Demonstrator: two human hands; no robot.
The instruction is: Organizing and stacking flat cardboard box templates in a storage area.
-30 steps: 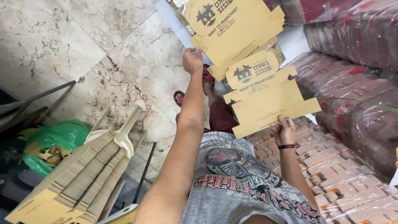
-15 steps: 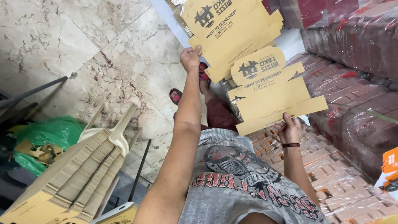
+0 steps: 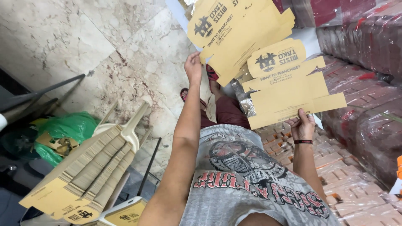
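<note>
My left hand [image 3: 193,66] grips the lower left edge of a stack of flat tan cardboard cartons [image 3: 240,31] with dark printing, held up in front of me. My right hand [image 3: 302,124], with a dark band at the wrist, pinches the bottom edge of a single flat tan carton [image 3: 293,94]. That carton sits just below and to the right of the stack and overlaps its corner. Below the cartons I see my grey printed shirt, dark red shorts and a red sandal [image 3: 211,74].
Rows of flat tan cartons [image 3: 90,169] lie stacked on a cream plastic chair [image 3: 134,125] at lower left, beside a green plastic bag [image 3: 67,127]. Plastic-wrapped red-brown bundles [image 3: 368,46] fill the right side, with folded tan boxes [image 3: 347,184] packed below them. The floor [image 3: 83,46] is marble.
My right hand has drawn the single carton slightly to the right, further out from under the stack. My left hand still holds the stack up in about the same place.
</note>
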